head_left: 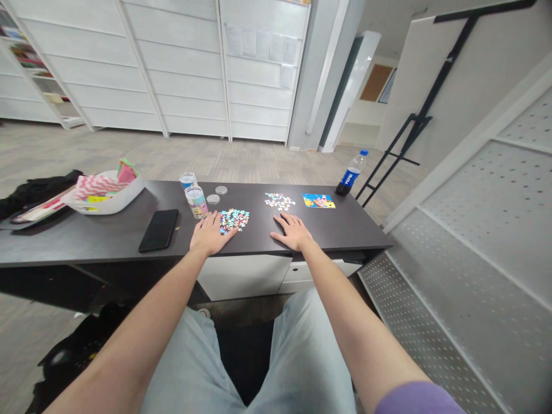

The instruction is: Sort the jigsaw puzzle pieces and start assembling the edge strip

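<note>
My left hand (210, 234) lies flat on the dark table with its fingers spread, beside a pile of colourful jigsaw puzzle pieces (235, 220). Its thumb reaches the near edge of that pile. Palm down, my right hand (293, 231) rests on the tabletop with nothing in it. Just beyond its fingertips is a second, paler group of puzzle pieces (280, 201). A bright picture card (319, 200) lies to the right of those pieces. Two printed cans, a near one (196, 202) and a far one (188, 180), stand beyond my left hand.
Round metal lids (213, 199) lie near the cans. A black phone (158, 230) and a white basket of cloths (112, 201) are on the left. A Pepsi bottle (349, 174) stands at the far right corner of the table (259, 240). Perforated panels (487, 213) rise on the right.
</note>
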`<act>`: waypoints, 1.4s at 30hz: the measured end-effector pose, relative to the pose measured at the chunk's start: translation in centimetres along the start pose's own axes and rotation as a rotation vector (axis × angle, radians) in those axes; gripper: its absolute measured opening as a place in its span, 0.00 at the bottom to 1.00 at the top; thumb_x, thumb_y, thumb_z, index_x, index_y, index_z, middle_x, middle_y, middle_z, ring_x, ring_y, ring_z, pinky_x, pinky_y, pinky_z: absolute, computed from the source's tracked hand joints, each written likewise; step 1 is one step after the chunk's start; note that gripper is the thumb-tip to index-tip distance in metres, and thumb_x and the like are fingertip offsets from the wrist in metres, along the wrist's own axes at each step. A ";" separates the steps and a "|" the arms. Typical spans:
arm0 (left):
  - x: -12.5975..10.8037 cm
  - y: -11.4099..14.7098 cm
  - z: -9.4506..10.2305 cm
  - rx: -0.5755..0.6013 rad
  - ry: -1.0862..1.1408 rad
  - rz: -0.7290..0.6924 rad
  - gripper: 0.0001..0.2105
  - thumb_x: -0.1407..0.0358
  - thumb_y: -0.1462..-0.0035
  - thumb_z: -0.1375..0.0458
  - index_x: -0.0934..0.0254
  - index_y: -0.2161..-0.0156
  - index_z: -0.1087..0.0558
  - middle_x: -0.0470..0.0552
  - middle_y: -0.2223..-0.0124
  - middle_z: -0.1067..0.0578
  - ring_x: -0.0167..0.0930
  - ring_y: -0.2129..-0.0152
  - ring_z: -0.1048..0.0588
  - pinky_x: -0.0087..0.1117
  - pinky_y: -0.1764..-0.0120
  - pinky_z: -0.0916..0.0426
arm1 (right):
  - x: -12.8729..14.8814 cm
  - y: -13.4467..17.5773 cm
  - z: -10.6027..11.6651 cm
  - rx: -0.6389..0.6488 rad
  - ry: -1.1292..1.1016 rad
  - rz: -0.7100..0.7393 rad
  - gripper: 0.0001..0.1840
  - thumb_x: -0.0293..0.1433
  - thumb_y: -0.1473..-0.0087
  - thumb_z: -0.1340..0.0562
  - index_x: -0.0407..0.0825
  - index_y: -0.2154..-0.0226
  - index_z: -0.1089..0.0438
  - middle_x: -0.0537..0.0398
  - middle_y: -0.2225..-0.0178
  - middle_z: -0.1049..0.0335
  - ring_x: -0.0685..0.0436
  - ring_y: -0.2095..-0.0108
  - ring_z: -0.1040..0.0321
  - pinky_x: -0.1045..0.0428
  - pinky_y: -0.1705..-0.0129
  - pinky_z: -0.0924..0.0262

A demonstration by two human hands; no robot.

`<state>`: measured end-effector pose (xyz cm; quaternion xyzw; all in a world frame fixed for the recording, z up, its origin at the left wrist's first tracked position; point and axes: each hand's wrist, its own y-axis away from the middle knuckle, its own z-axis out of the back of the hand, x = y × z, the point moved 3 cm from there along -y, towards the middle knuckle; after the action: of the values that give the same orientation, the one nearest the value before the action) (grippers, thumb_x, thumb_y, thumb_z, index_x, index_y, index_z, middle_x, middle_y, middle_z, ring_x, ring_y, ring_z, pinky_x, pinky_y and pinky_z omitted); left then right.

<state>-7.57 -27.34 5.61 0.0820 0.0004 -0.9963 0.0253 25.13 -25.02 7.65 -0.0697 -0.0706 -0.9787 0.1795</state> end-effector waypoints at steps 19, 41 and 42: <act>-0.1 0.1 0.0 -0.008 0.026 0.006 0.48 0.36 0.15 0.51 0.62 0.04 0.38 0.62 0.04 0.41 0.49 0.04 0.42 0.55 0.05 0.40 | -0.2 -9.0 0.1 -0.069 -0.047 0.051 0.53 0.66 0.14 0.55 0.60 0.03 0.42 0.53 0.02 0.56 0.34 0.02 0.64 0.29 0.01 0.70; 0.3 -0.1 -0.6 0.011 0.027 0.017 0.51 0.33 0.16 0.53 0.63 0.03 0.40 0.60 0.03 0.43 0.50 0.03 0.44 0.52 0.04 0.42 | -0.7 -12.8 0.1 -0.086 -0.082 0.161 0.48 0.59 0.16 0.45 0.63 0.06 0.35 0.56 0.04 0.49 0.32 0.02 0.59 0.32 0.00 0.74; 0.3 -0.1 -0.6 0.014 0.027 0.018 0.51 0.33 0.16 0.53 0.63 0.03 0.40 0.60 0.03 0.43 0.50 0.03 0.44 0.53 0.04 0.42 | -0.6 -12.8 0.0 -0.076 -0.081 0.176 0.47 0.59 0.16 0.45 0.63 0.06 0.33 0.56 0.04 0.48 0.32 0.02 0.58 0.31 0.00 0.73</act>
<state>-7.74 -27.26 4.96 0.0958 -0.0068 -0.9948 0.0336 21.10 -12.99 6.12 -0.1217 -0.0343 -0.9575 0.2592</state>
